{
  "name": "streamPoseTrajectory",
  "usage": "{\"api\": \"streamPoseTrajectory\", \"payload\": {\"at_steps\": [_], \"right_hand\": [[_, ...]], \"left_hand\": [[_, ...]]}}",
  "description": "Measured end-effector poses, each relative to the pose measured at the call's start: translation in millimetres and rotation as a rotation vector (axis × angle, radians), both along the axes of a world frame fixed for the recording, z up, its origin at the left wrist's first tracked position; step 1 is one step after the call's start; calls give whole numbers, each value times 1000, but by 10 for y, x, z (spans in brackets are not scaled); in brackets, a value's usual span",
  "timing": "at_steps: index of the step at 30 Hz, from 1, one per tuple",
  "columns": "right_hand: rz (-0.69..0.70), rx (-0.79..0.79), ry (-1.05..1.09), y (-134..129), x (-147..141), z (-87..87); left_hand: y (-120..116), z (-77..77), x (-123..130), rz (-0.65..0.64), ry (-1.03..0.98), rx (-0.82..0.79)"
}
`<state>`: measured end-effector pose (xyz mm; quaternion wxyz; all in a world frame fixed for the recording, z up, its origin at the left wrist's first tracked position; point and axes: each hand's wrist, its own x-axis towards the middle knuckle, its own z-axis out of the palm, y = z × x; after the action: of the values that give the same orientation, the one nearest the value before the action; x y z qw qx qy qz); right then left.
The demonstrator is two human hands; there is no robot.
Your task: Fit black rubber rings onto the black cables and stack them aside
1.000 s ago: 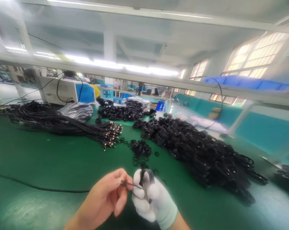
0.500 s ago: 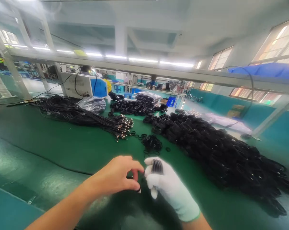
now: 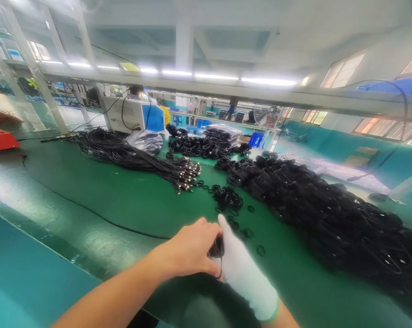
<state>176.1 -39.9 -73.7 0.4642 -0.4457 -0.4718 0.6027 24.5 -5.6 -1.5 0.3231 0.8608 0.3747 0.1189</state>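
Head view: coiled black cable (image 3: 217,248) over the green tabletop (image 3: 140,198), near its front edge.
It is gripped by the bare left hand (image 3: 194,248) beside the white-gloved right hand (image 3: 241,264), whose grip cannot be told.

My bare left forearm (image 3: 120,284) crosses the desk's (image 3: 137,196) near edge, its hand (image 3: 195,246) bent over with curled fingers, thumb against my white-gloved right hand (image 3: 238,262). The right angles in opposite, one finger straight toward the far edge, others mostly hidden.
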Motion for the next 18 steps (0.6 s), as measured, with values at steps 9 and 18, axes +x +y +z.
{"api": "streamPoseTrajectory", "payload": {"at_steps": [9,18], "right_hand": [[-76,128,-376,-95,59,321],[328,123,502,-134,120,217]], "left_hand": [[327,-116,-69,-153,-12,-208],[155,5,-108,92,-438,-671]]}}
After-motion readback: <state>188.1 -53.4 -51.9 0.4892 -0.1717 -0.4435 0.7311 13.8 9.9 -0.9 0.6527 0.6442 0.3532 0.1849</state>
